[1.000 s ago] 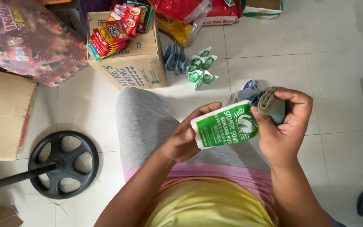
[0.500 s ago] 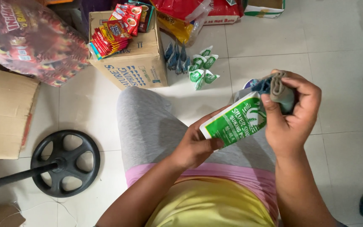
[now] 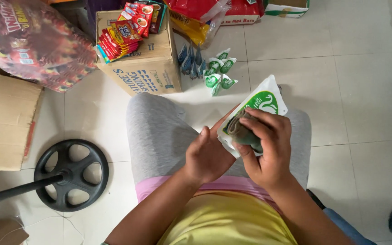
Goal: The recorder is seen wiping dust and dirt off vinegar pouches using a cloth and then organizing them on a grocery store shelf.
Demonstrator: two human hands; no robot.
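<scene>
Above my lap I hold a green and white pouch (image 3: 264, 102) upright. My left hand (image 3: 207, 156) grips its lower left edge from behind. My right hand (image 3: 264, 147) presses a folded dark green cloth (image 3: 241, 131) against the pouch's front. My knees in grey trousers lie under both hands. On the tiled floor ahead lie several small green and white sachets (image 3: 216, 72) beside some blue ones (image 3: 189, 59).
A cardboard box (image 3: 146, 68) topped with red snack packets (image 3: 123, 27) stands ahead on the left. A large red printed bag (image 3: 32, 41) and a flattened carton (image 3: 5, 122) lie at far left. A black fan base (image 3: 71, 174) rests near my left knee. Red and yellow bags (image 3: 205, 13) sit at the back.
The pouch has swung from lying sideways to standing upright and closer to me. My right hand with the cloth has moved down onto its front; my left hand shifted to its lower edge.
</scene>
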